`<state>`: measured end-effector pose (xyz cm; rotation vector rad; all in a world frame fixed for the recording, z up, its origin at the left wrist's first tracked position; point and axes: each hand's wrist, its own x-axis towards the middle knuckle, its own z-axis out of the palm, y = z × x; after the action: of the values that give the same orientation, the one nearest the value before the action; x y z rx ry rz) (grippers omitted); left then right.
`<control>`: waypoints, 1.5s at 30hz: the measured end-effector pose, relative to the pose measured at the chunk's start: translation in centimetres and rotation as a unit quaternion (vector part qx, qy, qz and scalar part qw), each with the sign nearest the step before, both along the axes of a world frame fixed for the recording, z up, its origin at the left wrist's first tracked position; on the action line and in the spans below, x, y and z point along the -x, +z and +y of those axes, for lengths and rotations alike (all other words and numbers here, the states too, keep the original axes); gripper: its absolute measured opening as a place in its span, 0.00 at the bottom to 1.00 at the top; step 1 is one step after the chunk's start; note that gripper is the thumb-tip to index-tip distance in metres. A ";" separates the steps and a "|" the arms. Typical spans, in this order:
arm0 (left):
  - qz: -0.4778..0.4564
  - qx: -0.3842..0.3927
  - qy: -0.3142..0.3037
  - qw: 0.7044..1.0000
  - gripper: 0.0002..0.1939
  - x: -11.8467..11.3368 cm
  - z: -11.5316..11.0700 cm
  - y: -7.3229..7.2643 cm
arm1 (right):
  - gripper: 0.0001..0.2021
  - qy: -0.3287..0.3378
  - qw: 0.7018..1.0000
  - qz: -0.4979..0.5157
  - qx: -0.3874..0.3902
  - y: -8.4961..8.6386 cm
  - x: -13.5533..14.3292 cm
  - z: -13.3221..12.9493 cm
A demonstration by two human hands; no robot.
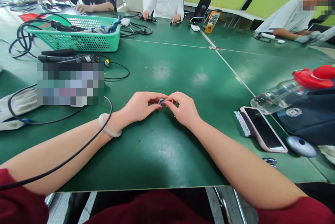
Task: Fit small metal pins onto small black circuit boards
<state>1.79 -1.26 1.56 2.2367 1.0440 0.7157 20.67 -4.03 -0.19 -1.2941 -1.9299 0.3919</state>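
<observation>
Just above the green tabletop [157,154], my two hands meet in the middle of the view. My left hand [142,106], below a pale bangle [110,128], pinches a small dark grey piece [161,101] between thumb and fingers. From the other side my right hand [181,108] grips the same piece with thumb and forefinger. Most of it is covered by the fingertips, and it is too small for me to tell its kind.
Left lie a green basket [86,42] of tools and cables, and gloves [21,105]. A black cable [86,142] crosses over my left forearm. Right are a phone [264,128], a mouse [300,146], a bottle [280,96] and a dark bag [309,119]. Several people sit around the table.
</observation>
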 end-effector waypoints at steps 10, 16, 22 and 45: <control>-0.017 0.010 -0.020 1.000 0.18 0.1 0.1 -0.2 | 0.07 0.010 0.999 -0.030 -0.036 0.2 -0.3 0.1; -0.057 0.038 -0.030 0.997 0.18 0.2 0.1 -0.4 | 0.08 0.012 0.997 -0.037 -0.060 0.3 -0.2 -0.2; -0.057 0.055 -0.019 0.997 0.18 0.1 0.2 -0.3 | 0.07 0.014 0.996 -0.070 -0.052 0.2 -0.3 0.1; -0.089 0.138 0.048 0.985 0.15 0.5 1.5 -1.4 | 0.08 -0.009 0.974 -0.225 0.018 -0.8 -0.5 0.9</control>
<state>1.25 0.19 0.14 1.8631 1.0963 0.7470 21.16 -3.14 -1.03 -1.5198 -2.2877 0.1272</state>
